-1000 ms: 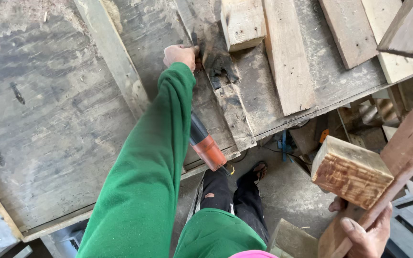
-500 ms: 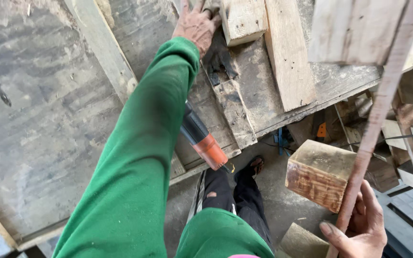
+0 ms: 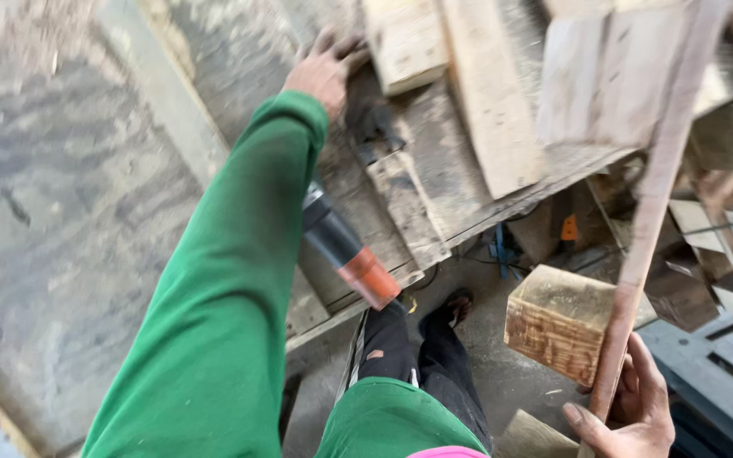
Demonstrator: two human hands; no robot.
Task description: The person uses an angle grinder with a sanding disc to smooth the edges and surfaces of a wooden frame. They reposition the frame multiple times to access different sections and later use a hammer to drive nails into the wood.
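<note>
My left hand [image 3: 326, 69], at the end of a green sleeve, reaches far across the grey workbench [image 3: 69, 220]. Its fingers are spread and touch the edge of a short wooden block [image 3: 404, 38]. My right hand [image 3: 629, 416] at the lower right grips the bottom end of a long thin wooden strip [image 3: 659, 195], which rises steeply past the bench edge. A tool with a black and orange handle [image 3: 349, 254] lies on the bench under my left forearm. The frame is blurred.
Wooden planks [image 3: 489, 93] lie side by side on the bench's far right part. A thick wooden block [image 3: 563, 322] stands on the floor near my right hand. My legs in dark trousers [image 3: 417, 356] stand below the bench edge. Timber offcuts and grey slats [image 3: 722, 339] crowd the right.
My left hand moved up from the bench toward the short wooden block and opened its fingers. The long strip swung up to a steeper angle across the planks.
</note>
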